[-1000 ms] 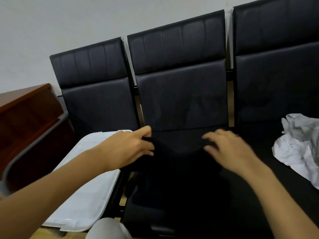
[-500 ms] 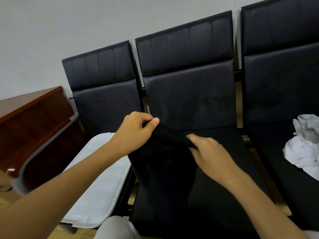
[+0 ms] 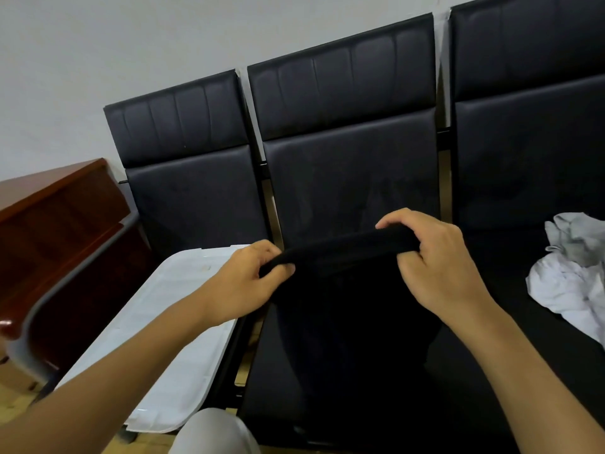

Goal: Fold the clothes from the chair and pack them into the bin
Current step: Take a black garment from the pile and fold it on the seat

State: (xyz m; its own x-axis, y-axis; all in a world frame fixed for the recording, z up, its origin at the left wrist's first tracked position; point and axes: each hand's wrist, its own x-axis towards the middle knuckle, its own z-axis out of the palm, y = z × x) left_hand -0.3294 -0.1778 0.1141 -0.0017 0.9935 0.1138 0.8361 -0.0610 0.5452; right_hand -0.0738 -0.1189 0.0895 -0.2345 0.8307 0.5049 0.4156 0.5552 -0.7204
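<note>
Both hands pinch black garment (image 3: 343, 309) top edge: left hand (image 3: 244, 288) and right hand (image 3: 438, 267) spread apart, presumably keeping it taut and flat before folding.

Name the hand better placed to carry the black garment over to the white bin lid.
Left. The left hand already grips the black garment right beside the white bin lid; the right hand is farther away.

I see a black cloth (image 3: 343, 290) held up by its top edge over the middle black chair (image 3: 350, 178). White and gray clothes (image 3: 573, 276) lie crumpled on the right seat.
</note>
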